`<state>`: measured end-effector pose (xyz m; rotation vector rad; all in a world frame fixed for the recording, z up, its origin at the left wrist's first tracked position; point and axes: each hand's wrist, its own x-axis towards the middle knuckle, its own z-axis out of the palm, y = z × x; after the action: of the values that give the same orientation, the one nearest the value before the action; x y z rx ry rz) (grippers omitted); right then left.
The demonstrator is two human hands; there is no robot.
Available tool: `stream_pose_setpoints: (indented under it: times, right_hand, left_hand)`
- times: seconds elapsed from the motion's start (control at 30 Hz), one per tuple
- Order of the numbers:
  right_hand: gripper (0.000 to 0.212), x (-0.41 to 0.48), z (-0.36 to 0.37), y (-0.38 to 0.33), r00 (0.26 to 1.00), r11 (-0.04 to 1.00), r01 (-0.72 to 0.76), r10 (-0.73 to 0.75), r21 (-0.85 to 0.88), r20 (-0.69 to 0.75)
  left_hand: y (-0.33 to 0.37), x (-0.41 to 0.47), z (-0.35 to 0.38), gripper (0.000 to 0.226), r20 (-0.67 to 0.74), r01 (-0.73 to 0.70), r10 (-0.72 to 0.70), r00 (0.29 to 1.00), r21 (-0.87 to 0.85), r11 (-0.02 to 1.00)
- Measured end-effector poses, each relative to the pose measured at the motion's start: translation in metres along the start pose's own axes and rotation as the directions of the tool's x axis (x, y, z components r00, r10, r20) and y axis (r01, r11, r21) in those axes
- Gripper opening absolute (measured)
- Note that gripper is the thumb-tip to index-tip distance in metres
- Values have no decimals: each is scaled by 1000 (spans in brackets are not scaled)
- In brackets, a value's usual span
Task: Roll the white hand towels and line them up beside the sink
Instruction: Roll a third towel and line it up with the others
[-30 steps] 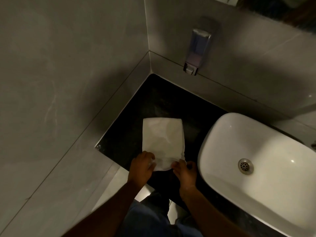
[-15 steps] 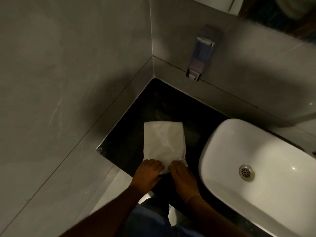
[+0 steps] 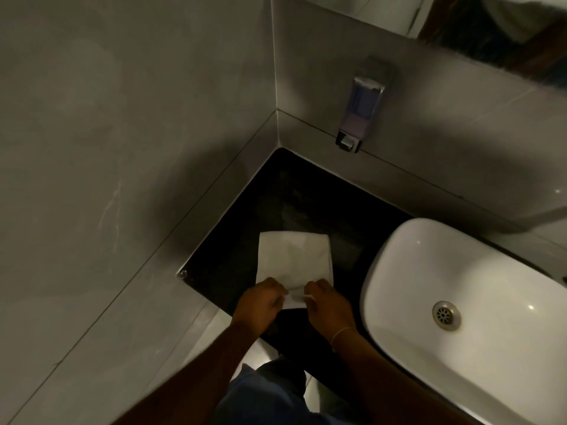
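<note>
A folded white hand towel (image 3: 293, 259) lies flat on the black countertop (image 3: 294, 197), left of the white sink (image 3: 478, 271). Its near edge is curled up into a small roll between my hands. My left hand (image 3: 260, 305) grips the left end of that rolled edge. My right hand (image 3: 328, 305) grips the right end, with a thin band on the wrist. The far part of the towel stays spread out.
Grey tiled walls close the counter on the left and at the back. A wall soap dispenser (image 3: 362, 108) hangs above the back corner. A mirror edge (image 3: 497, 23) shows at the top right. The counter's front edge is right under my hands.
My hands have come closer together on the towel's near edge and turned it over into a small roll. The flat part of the towel looks shorter.
</note>
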<state>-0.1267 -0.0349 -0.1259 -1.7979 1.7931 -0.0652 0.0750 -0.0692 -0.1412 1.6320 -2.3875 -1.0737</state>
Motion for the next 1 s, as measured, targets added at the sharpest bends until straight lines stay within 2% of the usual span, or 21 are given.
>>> stream_pose_setpoints:
  times: [0.07,0.1,0.17,0.23,0.3,0.37,0.4,0.47,0.53,0.7,0.8,0.87,0.93,1.0]
  right_hand:
    - [14,6,-1,0,995,1000,-20,20,2,-100]
    - [13,9,-2,0,988,999,-26,21,-27,-154]
    - [18,14,-4,-2,979,989,11,-41,-150,-198]
    - [25,15,-3,-5,979,964,100,-140,-248,-151]
    - [27,14,2,-3,971,956,149,-190,-254,-146]
    - [18,12,8,6,964,971,161,-193,-174,-181]
    - [15,10,10,10,965,980,156,-178,-125,-194]
    - [34,6,15,19,975,987,141,-153,-81,-161]
    - [44,4,18,21,981,982,160,-170,-97,-96]
    - [49,10,13,17,983,985,143,-153,-100,-97]
    - [48,17,2,13,994,997,82,-82,-7,-70]
    - [42,22,-10,9,998,990,-31,24,135,57]
    - [31,28,-20,4,982,969,-96,55,229,180]
    - [23,34,-20,1,983,976,-73,37,203,177]
  left_hand:
    - [2,0,5,22,-74,-46,64,995,230,972]
    - [4,1,6,23,-91,-42,71,993,291,956]
    - [8,1,6,28,-97,-42,76,992,316,948]
    - [6,2,10,28,-78,-110,143,987,330,937]
    - [4,2,14,29,-53,-192,222,974,340,921]
    - [5,1,14,28,-55,-212,244,968,338,917]
    - [6,-1,14,26,-60,-210,245,968,346,914]
    - [9,-4,14,25,-43,-193,224,974,364,911]
    - [8,-8,16,40,8,-164,174,985,376,912]
    - [10,2,14,55,-1,-121,132,991,391,912]
    - [25,12,-4,49,30,-63,56,998,380,923]
    - [29,21,-20,44,107,-18,-13,994,283,959]
    - [23,32,-33,39,284,59,-101,953,155,986]
    - [15,40,-42,35,429,136,-158,889,81,987]
